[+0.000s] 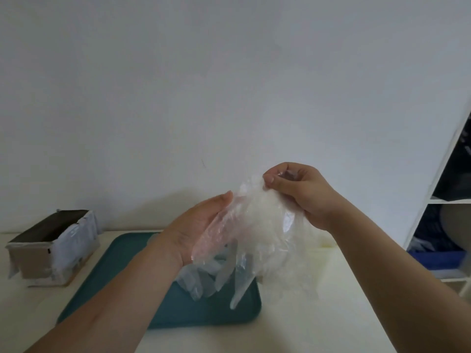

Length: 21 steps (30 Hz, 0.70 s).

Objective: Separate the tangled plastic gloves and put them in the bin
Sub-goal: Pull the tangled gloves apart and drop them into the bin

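The job looks barely begun: the clump of gloves (260, 225) hangs over the green tray (119, 271), the right hand (303, 192) pinching its top in a tight grip, the left hand (204, 222) flat against its side, grip apart, and no glove shows in the bin (74, 238).

A plain white wall (229, 72) fills the view above and behind both hands under soft, even light, with one faint dark mark (203, 163) just above the left hand (201, 225). Beneath the hands a cream tabletop (305, 332) runs back to meet the wall. Well to the right of the right hand (303, 194) stands a white shelving unit (446, 200), its compartments in shadow, with a blue container (433, 259) on a lower shelf.
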### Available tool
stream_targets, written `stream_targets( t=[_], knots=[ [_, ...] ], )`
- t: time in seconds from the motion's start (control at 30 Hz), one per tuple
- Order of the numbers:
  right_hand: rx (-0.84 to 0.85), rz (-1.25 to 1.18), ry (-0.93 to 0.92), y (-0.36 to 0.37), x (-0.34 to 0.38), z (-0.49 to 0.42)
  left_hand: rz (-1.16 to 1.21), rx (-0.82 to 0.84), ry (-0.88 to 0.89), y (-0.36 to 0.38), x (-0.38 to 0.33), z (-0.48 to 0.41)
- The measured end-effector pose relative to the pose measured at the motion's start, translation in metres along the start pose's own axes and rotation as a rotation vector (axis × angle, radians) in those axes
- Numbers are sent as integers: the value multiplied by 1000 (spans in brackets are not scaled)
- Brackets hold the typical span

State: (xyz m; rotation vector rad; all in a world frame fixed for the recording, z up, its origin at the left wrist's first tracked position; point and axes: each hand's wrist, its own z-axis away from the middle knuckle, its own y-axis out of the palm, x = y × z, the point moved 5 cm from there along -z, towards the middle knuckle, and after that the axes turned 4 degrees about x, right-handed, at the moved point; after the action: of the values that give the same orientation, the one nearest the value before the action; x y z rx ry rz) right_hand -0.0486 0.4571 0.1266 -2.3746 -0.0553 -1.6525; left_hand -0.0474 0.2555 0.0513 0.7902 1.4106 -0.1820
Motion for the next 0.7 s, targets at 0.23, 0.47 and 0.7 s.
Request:
stream_targets(
  t=[0.23,0.47,0.7],
  knots=[
    [-166,138,76,-51,-3,9,78,-161,95,1,-13,-21],
    [-201,607,178,-72,-18,-36,34,-237,265,-19,-74,-19],
    [-144,895,235,-63,-83,-67,-743,-337,-19,-26,-34,-18]
  ],
)
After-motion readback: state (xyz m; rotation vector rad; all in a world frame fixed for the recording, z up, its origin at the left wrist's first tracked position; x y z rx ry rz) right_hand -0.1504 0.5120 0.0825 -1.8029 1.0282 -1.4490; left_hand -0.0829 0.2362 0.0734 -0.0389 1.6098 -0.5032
